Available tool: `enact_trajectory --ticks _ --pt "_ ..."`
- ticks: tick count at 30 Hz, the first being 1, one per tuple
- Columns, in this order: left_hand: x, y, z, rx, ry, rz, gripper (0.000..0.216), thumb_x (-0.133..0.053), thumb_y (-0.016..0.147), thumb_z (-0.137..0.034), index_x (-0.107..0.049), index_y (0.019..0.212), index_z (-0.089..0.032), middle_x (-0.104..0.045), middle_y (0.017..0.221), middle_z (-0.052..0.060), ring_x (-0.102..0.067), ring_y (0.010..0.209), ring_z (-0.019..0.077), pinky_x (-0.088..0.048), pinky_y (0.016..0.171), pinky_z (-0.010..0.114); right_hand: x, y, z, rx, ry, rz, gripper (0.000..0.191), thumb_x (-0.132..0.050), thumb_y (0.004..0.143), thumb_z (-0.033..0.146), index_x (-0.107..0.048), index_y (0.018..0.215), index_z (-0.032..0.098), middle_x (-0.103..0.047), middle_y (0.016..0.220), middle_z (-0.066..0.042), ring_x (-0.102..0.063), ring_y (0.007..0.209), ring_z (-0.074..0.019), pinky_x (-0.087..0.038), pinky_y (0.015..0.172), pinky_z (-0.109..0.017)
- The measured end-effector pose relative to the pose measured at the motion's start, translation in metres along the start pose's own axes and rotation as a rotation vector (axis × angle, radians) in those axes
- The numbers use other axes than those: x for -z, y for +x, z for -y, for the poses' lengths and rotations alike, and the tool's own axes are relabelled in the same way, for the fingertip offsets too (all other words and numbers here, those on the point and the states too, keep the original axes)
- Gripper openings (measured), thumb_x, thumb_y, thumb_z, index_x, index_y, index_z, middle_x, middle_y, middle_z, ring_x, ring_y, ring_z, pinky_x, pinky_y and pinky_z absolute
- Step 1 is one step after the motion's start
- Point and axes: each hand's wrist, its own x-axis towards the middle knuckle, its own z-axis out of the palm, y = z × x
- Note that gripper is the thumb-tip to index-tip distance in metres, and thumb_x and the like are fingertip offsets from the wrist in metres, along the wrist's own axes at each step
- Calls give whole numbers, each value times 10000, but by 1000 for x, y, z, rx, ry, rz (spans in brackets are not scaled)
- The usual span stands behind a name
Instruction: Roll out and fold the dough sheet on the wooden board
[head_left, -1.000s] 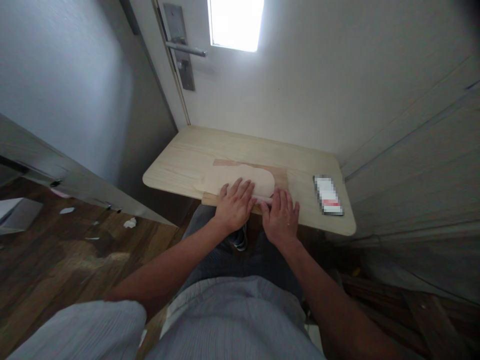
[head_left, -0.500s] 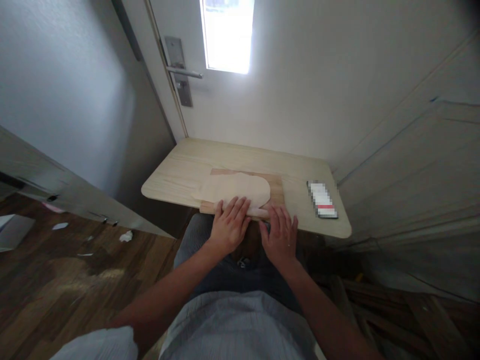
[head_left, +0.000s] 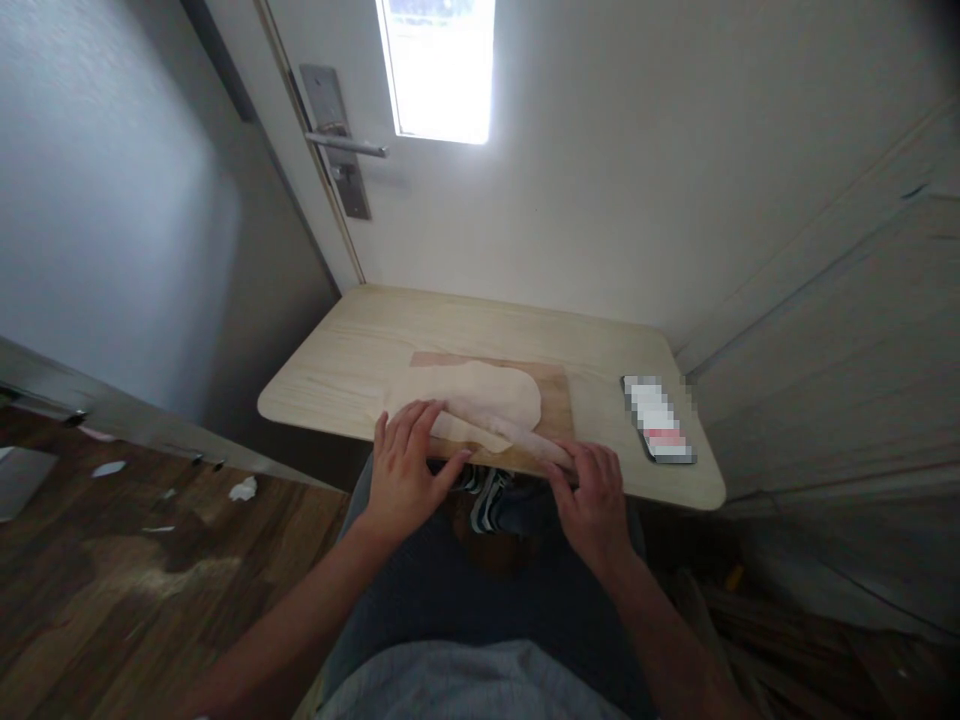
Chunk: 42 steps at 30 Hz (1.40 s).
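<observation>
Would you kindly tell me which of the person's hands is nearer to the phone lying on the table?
The right hand is nearer: it sits just left of the phone, on the rolling pin's end. The left hand lies farther left, on the dough.

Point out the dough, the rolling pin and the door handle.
dough (head_left: 487, 392): head view, on the flat top of the sheet.
rolling pin (head_left: 517, 432): head view, on the bare middle of the pin between the hands.
door handle (head_left: 349, 146): head view, on the middle of the lever.

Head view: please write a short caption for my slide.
Both hands, left hand and right hand, roll a rolling pin over flat dough.
</observation>
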Motion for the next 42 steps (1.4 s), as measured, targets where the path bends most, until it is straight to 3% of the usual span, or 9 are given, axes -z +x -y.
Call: enact_trajectory --ticks 3,7,17,22,26,32,37,42 --pt "-7 -6 4 2 -2 11 726 -651 910 -480 -363 1514 -198 -553 1457 179 -470 1398 314 -248 1205 563 5 18 -11 -61 24 -21 276 -540 963 386 -619 1149 199 -658 1087 -114 -532 1057 -276 -449 957 -455" --pt "-15 -14 6 -93 36 199 550 -609 947 -468 -487 1456 -300 -573 1470 88 -466 1407 307 -172 1214 594 7 34 -19 -80 54 0 303 -535 956 396 -623 1155 186 -659 1090 -118 -535 1066 -274 -451 968 -454" --pt "-14 -4 36 -198 66 264 458 -612 951 -448 -575 1400 -366 -594 1449 51 -478 1406 291 -221 1205 589 -4 49 -20 -14 78 80 285 -542 948 415 -631 1131 217 -656 1078 -98 -537 1072 -271 -440 995 -461" --pt "-10 -10 34 -172 33 225 376 -594 969 -381 -626 1341 -345 -608 1436 48 -478 1404 282 -188 1220 597 -6 56 -20 16 68 119 273 -545 943 396 -629 1138 224 -658 1109 -97 -535 1100 -277 -432 1014 -466" --pt "-3 -13 35 -50 -55 144 256 -588 968 -345 -692 1199 -308 -681 1320 51 -566 1305 257 -226 1216 570 -6 68 -18 47 76 166 276 -552 937 379 -628 1143 212 -657 1133 -102 -538 1109 -278 -425 1029 -465" --pt "11 28 51 178 -131 -159 308 -545 978 -379 -632 1239 -240 -658 1258 84 -589 1206 233 -449 1078 433 -23 104 -1 237 163 356 270 -554 941 372 -628 1152 222 -645 1204 -84 -524 1191 -258 -379 1099 -452" --pt "-1 77 61 161 25 -6 343 -489 992 -425 -654 1200 -209 -673 1250 88 -569 1208 264 -396 1097 458 -53 135 13 347 196 431 285 -543 956 354 -626 1182 203 -624 1249 -83 -503 1230 -232 -386 1102 -401" --pt "-15 99 68 205 173 207 395 -473 981 -415 -626 1274 -199 -619 1363 106 -512 1287 300 -340 1127 512 -74 162 8 365 166 487 216 -629 892 354 -679 1042 206 -655 1205 -80 -545 1182 -236 -395 1085 -394"
